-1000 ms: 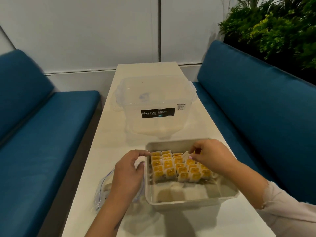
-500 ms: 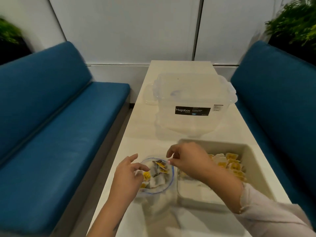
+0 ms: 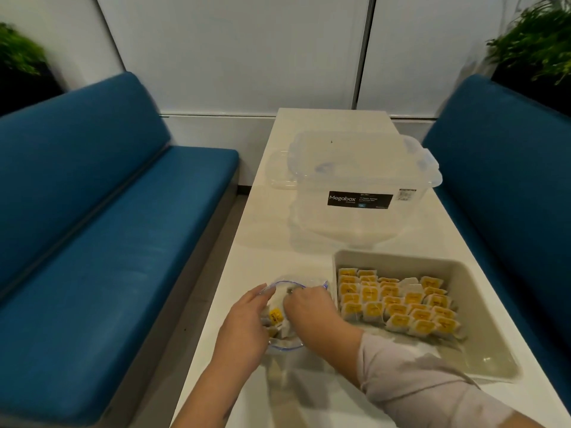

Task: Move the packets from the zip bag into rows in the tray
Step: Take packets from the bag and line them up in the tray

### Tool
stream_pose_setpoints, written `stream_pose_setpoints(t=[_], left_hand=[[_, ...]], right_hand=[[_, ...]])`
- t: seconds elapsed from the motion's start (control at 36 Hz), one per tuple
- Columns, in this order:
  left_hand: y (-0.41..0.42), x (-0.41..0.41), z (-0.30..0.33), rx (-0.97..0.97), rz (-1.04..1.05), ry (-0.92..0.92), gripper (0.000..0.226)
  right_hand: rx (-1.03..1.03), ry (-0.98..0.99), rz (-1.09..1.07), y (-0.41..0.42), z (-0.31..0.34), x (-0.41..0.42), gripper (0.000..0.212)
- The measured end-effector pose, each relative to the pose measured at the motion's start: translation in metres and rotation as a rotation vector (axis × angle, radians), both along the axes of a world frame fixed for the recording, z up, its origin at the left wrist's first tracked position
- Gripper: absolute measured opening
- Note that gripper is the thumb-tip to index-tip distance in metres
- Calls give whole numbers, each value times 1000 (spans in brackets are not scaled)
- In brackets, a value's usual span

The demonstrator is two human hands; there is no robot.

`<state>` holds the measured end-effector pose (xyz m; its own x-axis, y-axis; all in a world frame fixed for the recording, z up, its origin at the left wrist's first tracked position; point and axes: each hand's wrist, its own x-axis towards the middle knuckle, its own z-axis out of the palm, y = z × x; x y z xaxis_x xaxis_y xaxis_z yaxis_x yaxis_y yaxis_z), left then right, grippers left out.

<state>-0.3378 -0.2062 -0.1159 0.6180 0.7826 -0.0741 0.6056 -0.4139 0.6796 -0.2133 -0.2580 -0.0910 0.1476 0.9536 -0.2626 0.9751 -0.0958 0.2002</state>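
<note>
A clear zip bag [image 3: 279, 284] with a blue rim lies open on the white table [image 3: 256, 242], left of the tray. Yellow-and-white packets [image 3: 276, 315] show inside it. My left hand [image 3: 244, 322] holds the bag's left rim, keeping the mouth open. My right hand [image 3: 312, 313] reaches into the bag with fingers curled down; its fingertips are hidden, so a grip on a packet cannot be seen. The beige tray [image 3: 477, 291] holds several rows of packets [image 3: 398, 304] in its far half. Its near half is bare.
A clear lidded Megabox container [image 3: 358, 186] stands on the table just beyond the tray. Blue benches flank the table on the left [image 3: 108, 242] and right [image 3: 500, 180]. Plants stand in both far corners. A white wall closes off the table's far end.
My right hand left the rows in the tray, crossed to the left and went down into the zip bag. My left hand took hold of the bag's rim. My view swung left.
</note>
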Motion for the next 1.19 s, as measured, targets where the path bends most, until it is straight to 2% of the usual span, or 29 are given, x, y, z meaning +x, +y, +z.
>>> stream_pose_setpoints(t=[0.14,0.31,0.53,0.67,0.83,0.94,1.06,1.14,1.19], left_hand=[[4,-1,0,23,-12,22,72],[6,0,4,39,-24,39,69],[1,4,19,4,-52,-35,60],[-4,10,30,44,-131,-15,70],[-13,20,31,108,-185,-119,79],[-16,24,31,136,-100,-247,56],[-16,27,39,115,-65,-345,41],[-15,28,45,-20,-28,-398,27],[-15,29,48,-196,-12,-463,19]], right_hand=[[42,38,-17,0,-1,2,23],[106,196,-162,1,10,7,25],[279,654,-441,-5,39,22,25],[322,897,-554,-7,50,32,17],[413,1196,-719,-9,60,40,9],[425,1327,-793,-13,69,43,9],[433,1405,-840,-14,75,45,22],[420,1367,-857,-14,79,47,21],[440,1362,-823,-16,82,49,16]])
